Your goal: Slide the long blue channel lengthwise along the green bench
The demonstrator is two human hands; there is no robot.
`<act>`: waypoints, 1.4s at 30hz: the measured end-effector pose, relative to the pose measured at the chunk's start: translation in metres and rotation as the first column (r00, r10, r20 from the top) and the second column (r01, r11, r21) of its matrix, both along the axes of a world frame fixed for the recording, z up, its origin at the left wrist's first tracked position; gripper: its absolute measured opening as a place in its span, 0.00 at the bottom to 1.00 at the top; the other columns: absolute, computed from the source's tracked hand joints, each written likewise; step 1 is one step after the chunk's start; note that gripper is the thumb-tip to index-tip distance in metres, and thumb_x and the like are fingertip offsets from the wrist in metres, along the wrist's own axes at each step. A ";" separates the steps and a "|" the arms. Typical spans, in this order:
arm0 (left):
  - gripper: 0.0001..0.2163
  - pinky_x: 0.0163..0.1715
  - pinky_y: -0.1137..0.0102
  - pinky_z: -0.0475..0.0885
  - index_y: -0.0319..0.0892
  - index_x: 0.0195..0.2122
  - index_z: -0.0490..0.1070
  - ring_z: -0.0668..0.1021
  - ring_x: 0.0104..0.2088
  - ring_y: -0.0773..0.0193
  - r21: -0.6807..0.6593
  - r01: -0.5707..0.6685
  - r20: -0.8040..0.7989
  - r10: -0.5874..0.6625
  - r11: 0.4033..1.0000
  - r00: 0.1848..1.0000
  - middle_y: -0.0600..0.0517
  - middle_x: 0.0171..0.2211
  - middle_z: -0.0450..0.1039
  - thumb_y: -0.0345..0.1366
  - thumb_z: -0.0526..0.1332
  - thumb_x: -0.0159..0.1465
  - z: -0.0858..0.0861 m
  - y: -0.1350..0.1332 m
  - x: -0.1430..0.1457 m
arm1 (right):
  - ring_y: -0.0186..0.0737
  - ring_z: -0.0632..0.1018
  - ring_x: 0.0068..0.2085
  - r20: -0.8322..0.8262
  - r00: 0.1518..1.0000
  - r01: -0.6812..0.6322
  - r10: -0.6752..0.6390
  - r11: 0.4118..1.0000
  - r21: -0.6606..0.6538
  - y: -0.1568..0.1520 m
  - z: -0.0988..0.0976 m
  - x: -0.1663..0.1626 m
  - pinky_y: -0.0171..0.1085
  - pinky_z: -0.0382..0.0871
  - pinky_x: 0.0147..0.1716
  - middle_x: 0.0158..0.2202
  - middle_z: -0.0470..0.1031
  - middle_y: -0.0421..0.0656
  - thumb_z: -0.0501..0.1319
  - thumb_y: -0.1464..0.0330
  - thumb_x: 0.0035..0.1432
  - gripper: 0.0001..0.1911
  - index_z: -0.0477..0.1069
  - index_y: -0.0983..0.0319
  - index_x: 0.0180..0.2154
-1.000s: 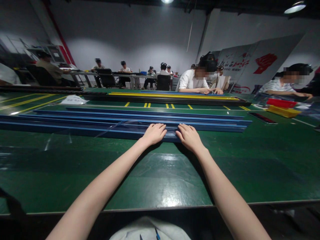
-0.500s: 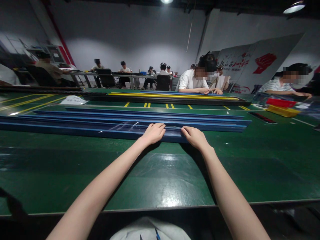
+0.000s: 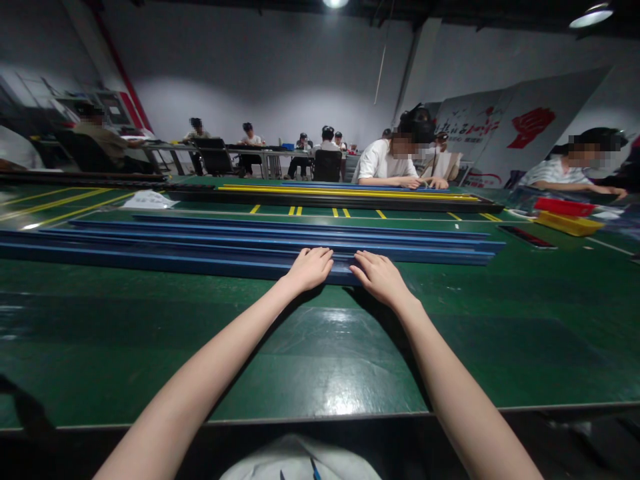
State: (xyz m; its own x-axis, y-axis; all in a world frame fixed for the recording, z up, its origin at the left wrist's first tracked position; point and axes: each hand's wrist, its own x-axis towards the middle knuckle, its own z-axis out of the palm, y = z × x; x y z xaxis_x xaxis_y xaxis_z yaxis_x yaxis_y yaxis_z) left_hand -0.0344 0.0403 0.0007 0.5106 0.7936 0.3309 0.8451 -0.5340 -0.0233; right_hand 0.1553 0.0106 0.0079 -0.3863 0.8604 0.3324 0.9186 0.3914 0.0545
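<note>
Several long blue channel-shaped strips lie side by side across the table. My left hand (image 3: 311,268) rests on the nearest blue strip (image 3: 200,263), its fingers stretched forward over the channel. A short way to the right, my right hand (image 3: 379,277) lies over the same strip near its right end, fingers spread and pointing left. Neither hand seems to grip anything, though the undersides of the fingers are hidden. Behind this strip, the other blue strips (image 3: 440,251) reach farther right.
The green table (image 3: 280,360) has yellow line markings. Farther back are yellow strips (image 3: 350,193), a white paper (image 3: 147,200) and a co-worker (image 3: 383,163) leaning over the table. At right lie a phone (image 3: 527,237), a red tray (image 3: 565,207) and a yellow tray (image 3: 570,225).
My right hand has slid left, closer to my left hand, and its fingers have spread. Shiny clear film seen along the near strip no longer stands out. My left hand has barely moved.
</note>
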 end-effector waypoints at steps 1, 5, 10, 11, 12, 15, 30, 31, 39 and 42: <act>0.19 0.52 0.62 0.58 0.39 0.54 0.61 0.65 0.55 0.60 0.000 -0.001 0.000 0.001 1.000 1.000 0.47 0.56 0.62 0.37 0.41 0.67 0.000 0.000 0.000 | 0.43 0.64 0.56 0.003 1.000 -0.006 0.006 1.000 -0.009 0.000 -0.001 -0.001 0.42 0.55 0.53 0.56 0.64 0.49 0.43 0.59 0.62 0.24 0.63 0.66 0.53; 0.19 0.52 0.62 0.58 0.39 0.54 0.61 0.65 0.55 0.60 -0.006 -0.006 -0.007 0.006 1.000 1.000 0.47 0.56 0.62 0.37 0.41 0.67 0.001 -0.001 0.001 | 0.43 0.65 0.56 0.005 1.000 0.001 -0.001 1.000 -0.020 0.000 -0.001 -0.001 0.41 0.56 0.52 0.55 0.65 0.49 0.43 0.59 0.63 0.25 0.64 0.66 0.52; 0.19 0.52 0.62 0.58 0.38 0.54 0.61 0.65 0.55 0.60 -0.008 -0.010 -0.014 0.010 1.000 1.000 0.47 0.56 0.62 0.37 0.41 0.67 0.002 -0.002 0.002 | 0.41 0.69 0.52 0.007 0.998 0.059 -0.059 0.998 -0.012 0.000 0.004 0.007 0.40 0.56 0.51 0.52 0.69 0.49 0.42 0.59 0.63 0.24 0.68 0.65 0.48; 0.19 0.52 0.62 0.58 0.38 0.54 0.61 0.65 0.55 0.60 -0.011 -0.011 -0.014 0.011 1.000 1.000 0.47 0.56 0.62 0.37 0.42 0.67 0.002 -0.002 0.002 | 0.41 0.70 0.52 0.012 0.997 0.074 -0.074 0.997 -0.014 0.000 0.006 0.009 0.40 0.56 0.51 0.51 0.70 0.49 0.42 0.59 0.63 0.23 0.68 0.64 0.47; 0.19 0.52 0.62 0.58 0.38 0.54 0.61 0.64 0.55 0.60 -0.016 -0.012 -0.015 0.012 1.000 1.000 0.47 0.56 0.62 0.37 0.42 0.67 0.002 -0.002 0.002 | 0.41 0.70 0.51 0.016 0.996 0.090 -0.089 0.996 -0.015 0.000 0.007 0.010 0.39 0.57 0.50 0.49 0.71 0.49 0.42 0.59 0.63 0.23 0.69 0.64 0.45; 0.19 0.52 0.62 0.58 0.38 0.55 0.60 0.64 0.55 0.61 -0.030 -0.014 -0.012 0.014 0.999 1.000 0.48 0.56 0.61 0.37 0.42 0.67 0.002 -0.002 0.002 | 0.40 0.73 0.48 0.024 0.991 0.134 -0.133 0.991 -0.021 0.000 0.010 0.013 0.38 0.58 0.48 0.46 0.73 0.49 0.42 0.59 0.63 0.23 0.71 0.63 0.41; 0.20 0.55 0.59 0.55 0.40 0.57 0.57 0.59 0.59 0.61 -0.071 0.032 0.018 -0.030 0.997 0.999 0.49 0.59 0.56 0.40 0.42 0.67 0.000 -0.005 0.008 | 0.40 0.75 0.41 0.012 0.974 0.227 -0.227 0.974 -0.021 -0.002 0.015 0.017 0.36 0.59 0.41 0.40 0.77 0.46 0.45 0.61 0.62 0.20 0.73 0.60 0.38; 0.20 0.56 0.59 0.55 0.39 0.57 0.57 0.59 0.59 0.61 -0.070 0.032 0.018 -0.031 0.997 0.999 0.48 0.59 0.56 0.40 0.42 0.67 -0.001 -0.005 0.008 | 0.40 0.75 0.41 0.016 0.974 0.225 -0.225 0.974 -0.018 -0.002 0.015 0.017 0.36 0.59 0.40 0.40 0.77 0.46 0.45 0.61 0.62 0.20 0.73 0.61 0.38; 0.19 0.55 0.59 0.56 0.40 0.56 0.59 0.61 0.58 0.61 -0.049 0.032 0.020 -0.032 0.998 0.999 0.49 0.58 0.58 0.38 0.42 0.67 -0.001 -0.005 0.007 | 0.41 0.75 0.39 0.058 0.976 0.208 -0.209 0.978 0.021 -0.004 0.013 0.015 0.36 0.58 0.36 0.38 0.76 0.46 0.46 0.62 0.61 0.18 0.72 0.62 0.37; 0.19 0.54 0.60 0.57 0.40 0.55 0.60 0.62 0.58 0.61 -0.046 0.028 0.017 -0.027 0.999 0.999 0.49 0.58 0.59 0.37 0.42 0.67 0.001 -0.005 0.007 | 0.41 0.75 0.40 0.060 0.977 0.202 -0.203 0.979 0.021 -0.004 0.013 0.014 0.36 0.58 0.37 0.38 0.76 0.46 0.46 0.62 0.61 0.18 0.71 0.62 0.37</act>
State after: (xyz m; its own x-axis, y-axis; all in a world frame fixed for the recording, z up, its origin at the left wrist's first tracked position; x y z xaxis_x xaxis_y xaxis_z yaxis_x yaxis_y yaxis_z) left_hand -0.0277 0.0351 0.0016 0.5274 0.7938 0.3028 0.8300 -0.5576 0.0162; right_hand 0.1698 0.0068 0.0206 -0.2244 0.9180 0.3270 0.9735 0.1961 0.1174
